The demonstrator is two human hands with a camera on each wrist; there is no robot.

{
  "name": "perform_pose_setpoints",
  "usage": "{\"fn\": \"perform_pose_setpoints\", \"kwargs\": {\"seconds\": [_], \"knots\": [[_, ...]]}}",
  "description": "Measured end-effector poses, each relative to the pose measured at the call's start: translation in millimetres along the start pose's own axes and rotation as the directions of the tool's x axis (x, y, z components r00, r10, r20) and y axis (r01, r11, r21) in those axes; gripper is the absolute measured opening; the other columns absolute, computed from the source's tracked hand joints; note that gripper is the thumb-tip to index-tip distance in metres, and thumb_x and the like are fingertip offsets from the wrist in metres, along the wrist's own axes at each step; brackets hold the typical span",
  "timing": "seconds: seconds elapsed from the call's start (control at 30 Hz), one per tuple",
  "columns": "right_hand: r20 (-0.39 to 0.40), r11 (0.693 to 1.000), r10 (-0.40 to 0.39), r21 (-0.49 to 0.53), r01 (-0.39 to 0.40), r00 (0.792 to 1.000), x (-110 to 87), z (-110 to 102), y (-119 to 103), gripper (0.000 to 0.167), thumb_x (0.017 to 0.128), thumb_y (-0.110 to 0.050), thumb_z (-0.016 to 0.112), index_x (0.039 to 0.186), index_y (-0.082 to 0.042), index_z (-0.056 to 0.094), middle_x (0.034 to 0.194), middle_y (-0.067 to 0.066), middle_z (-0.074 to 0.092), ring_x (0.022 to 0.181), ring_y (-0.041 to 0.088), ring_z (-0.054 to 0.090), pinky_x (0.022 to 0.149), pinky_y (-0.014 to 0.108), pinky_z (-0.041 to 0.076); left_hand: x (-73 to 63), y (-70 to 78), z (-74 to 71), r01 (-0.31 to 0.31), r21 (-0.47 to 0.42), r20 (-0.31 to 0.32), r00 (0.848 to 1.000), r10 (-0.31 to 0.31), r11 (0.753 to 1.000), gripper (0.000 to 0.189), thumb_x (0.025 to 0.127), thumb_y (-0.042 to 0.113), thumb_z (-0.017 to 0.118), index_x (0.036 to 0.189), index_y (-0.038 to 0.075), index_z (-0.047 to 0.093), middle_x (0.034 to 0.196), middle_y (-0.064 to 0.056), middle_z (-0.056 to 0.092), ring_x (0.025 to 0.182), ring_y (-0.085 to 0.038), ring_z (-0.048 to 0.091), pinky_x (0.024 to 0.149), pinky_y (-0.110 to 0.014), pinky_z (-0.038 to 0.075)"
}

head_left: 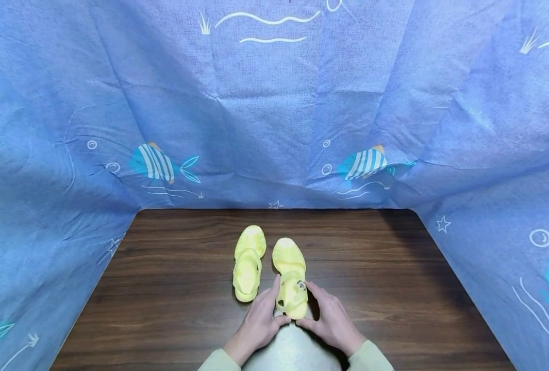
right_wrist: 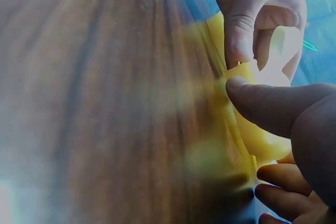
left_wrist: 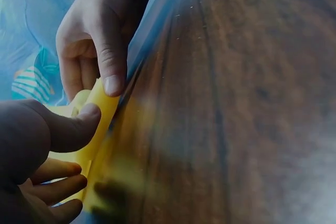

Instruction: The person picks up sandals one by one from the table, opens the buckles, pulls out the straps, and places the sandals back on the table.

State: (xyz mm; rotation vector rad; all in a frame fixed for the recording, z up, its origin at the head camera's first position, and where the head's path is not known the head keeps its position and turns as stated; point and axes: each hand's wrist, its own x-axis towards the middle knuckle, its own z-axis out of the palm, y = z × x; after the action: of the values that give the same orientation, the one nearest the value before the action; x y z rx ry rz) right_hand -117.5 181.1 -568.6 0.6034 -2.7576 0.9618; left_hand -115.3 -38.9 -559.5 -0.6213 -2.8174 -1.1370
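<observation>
A pale yellow sandal (head_left: 289, 256) lies on the wooden table, toe pointing away, with a metallic buckle (head_left: 301, 285) on its strap. My left hand (head_left: 259, 320) holds its heel end from the left, and my right hand (head_left: 333, 320) from the right. Both thumbs press at the back of the heel, close together, while the fingers run along the sides. In the left wrist view the yellow heel (left_wrist: 100, 114) shows between the two thumbs. Just left of it lies the matching sandal (head_left: 247, 275), untouched, set slightly farther back.
The dark wooden table (head_left: 186, 288) extends to both sides of the sandals. Blue cloth (head_left: 265, 129) with fish and star prints hangs behind the table and along its left and right edges. A bright glare (head_left: 293, 350) lies on the tabletop between the forearms.
</observation>
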Motion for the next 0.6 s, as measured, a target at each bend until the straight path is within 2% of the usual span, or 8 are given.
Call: {"fn": "perform_pose_setpoints", "kwargs": {"seconds": [0.17,0.3,0.43,0.6], "knots": [[-0.005,1.000,0.014,0.018,-0.014,1.000,10.5,2,0,0.088,0.071,-0.025,0.098,0.145,-0.001,0.056,0.136,0.014,0.069,0.121,0.029,0.068,0.101,0.050,0.057,7.0,2.7,1.0,0.045,-0.014,0.021,0.999,-0.045,0.999,0.101,0.085,0.009,0.086,0.161,-0.009,0.024,0.148,-0.025,0.058,0.133,-0.036,0.059,0.109,-0.050,0.050],[-0.002,0.999,0.036,0.032,-0.036,0.999,18.0,3,-1,0.089,0.072,-0.022,0.098,0.146,0.001,0.055,0.138,0.016,0.068,0.123,0.031,0.067,0.103,0.050,0.055,12.4,5.1,0.9,0.062,-0.010,0.021,0.998,-0.062,0.998,0.103,0.086,0.005,0.083,0.164,-0.006,0.016,0.140,-0.030,0.061,0.127,-0.039,0.061,0.105,-0.053,0.052],[-0.001,0.997,0.061,0.047,-0.061,0.998,23.9,5,-1,0.089,0.073,-0.020,0.097,0.147,0.002,0.054,0.139,0.018,0.067,0.124,0.033,0.066,0.105,0.050,0.054,18.1,5.5,0.6,0.071,-0.011,0.016,0.997,-0.071,0.997,0.104,0.087,0.000,0.081,0.165,-0.004,0.012,0.133,-0.030,0.063,0.122,-0.040,0.063,0.102,-0.054,0.053],[-0.003,0.994,0.102,0.046,-0.102,0.995,29.8,8,-2,0.088,0.074,-0.019,0.096,0.148,0.001,0.053,0.139,0.019,0.066,0.124,0.036,0.065,0.105,0.052,0.054,25.3,3.5,0.9,0.079,-0.039,0.008,0.997,-0.079,0.996,0.104,0.086,-0.003,0.081,0.165,-0.004,0.012,0.138,-0.031,0.061,0.125,-0.041,0.061,0.105,-0.054,0.052]]}}
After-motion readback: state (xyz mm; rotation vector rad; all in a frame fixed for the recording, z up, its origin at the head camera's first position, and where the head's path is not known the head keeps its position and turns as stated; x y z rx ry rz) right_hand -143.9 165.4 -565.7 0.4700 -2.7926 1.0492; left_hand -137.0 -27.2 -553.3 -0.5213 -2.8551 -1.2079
